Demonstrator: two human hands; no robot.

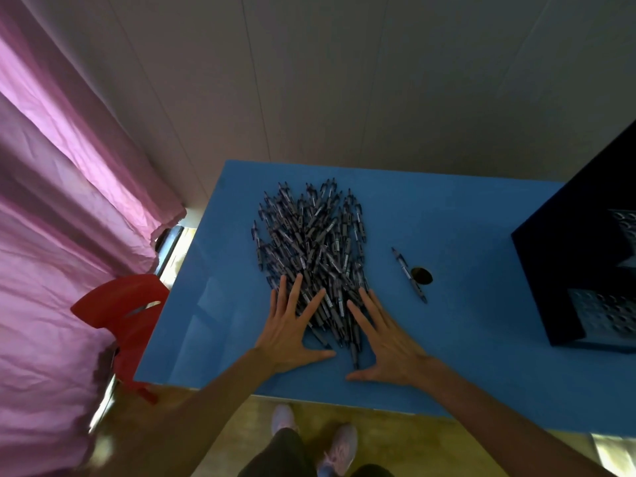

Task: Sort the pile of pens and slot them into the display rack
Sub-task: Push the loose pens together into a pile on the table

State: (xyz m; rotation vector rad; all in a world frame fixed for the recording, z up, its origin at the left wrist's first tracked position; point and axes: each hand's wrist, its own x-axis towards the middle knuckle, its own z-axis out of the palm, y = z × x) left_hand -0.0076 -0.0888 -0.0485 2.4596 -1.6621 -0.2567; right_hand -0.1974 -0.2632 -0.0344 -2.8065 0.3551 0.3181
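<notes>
Near the front edge of the blue surface (pixel 464 235), our left hand (pixel 289 325) and right hand (pixel 385 342) lie flat, fingers spread, against the pens (pixel 309 242), holding none. The rack (pixel 578 235) at the right edge awaits; sorting looks barely begun, and one stray pen (pixel 409 275) lies apart.

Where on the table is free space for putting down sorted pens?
Bare blue tabletop lies between the stray pen and the black display rack, also left of the dark pen pile. The middle is crowded: both hands press there.

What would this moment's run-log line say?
left hand: flat on pens | right hand: flat on pens | stray pen: apart | rack: right
</notes>
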